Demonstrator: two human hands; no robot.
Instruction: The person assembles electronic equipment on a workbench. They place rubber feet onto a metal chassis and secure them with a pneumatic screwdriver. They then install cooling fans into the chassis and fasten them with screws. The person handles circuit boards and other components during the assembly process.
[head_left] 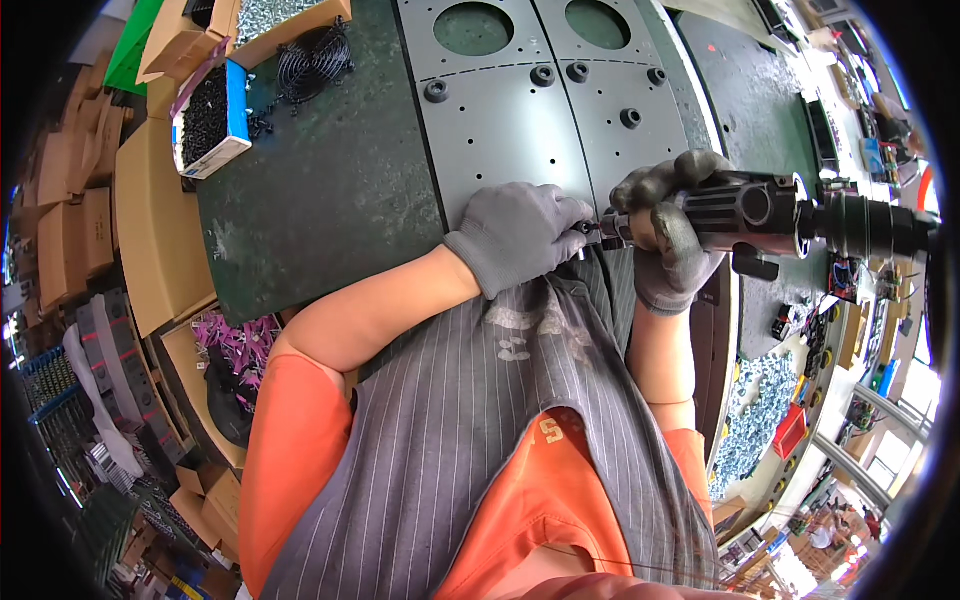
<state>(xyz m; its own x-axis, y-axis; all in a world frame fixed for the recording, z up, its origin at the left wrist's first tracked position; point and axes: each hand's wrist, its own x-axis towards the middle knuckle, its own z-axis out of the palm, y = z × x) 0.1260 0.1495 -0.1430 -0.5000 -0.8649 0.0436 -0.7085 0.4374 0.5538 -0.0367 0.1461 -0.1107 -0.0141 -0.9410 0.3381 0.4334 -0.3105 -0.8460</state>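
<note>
My left hand (522, 235), in a grey glove, is closed, with thumb and forefinger pinched on a small black part (588, 228). A short shiny pin, perhaps a screw, shows just under it. My right hand (675, 225), in a worn dark glove, wraps round a black power screwdriver (745, 215). The tool lies level, its tip pointing left and meeting the small part at my left fingertips. Both hands are over the near edge of two grey metal panels (505, 125) lying side by side. Several black rubber feet (543, 76) stand on the panels, which have large round cutouts farther off.
A dark green worktop (320, 190) carries the panels. At the far left stand a white-and-blue box (240, 125) of black screws, black wire fan guards (315, 62) and a carton (290, 22) of silver screws. Many silver parts (755, 420) lie to the right.
</note>
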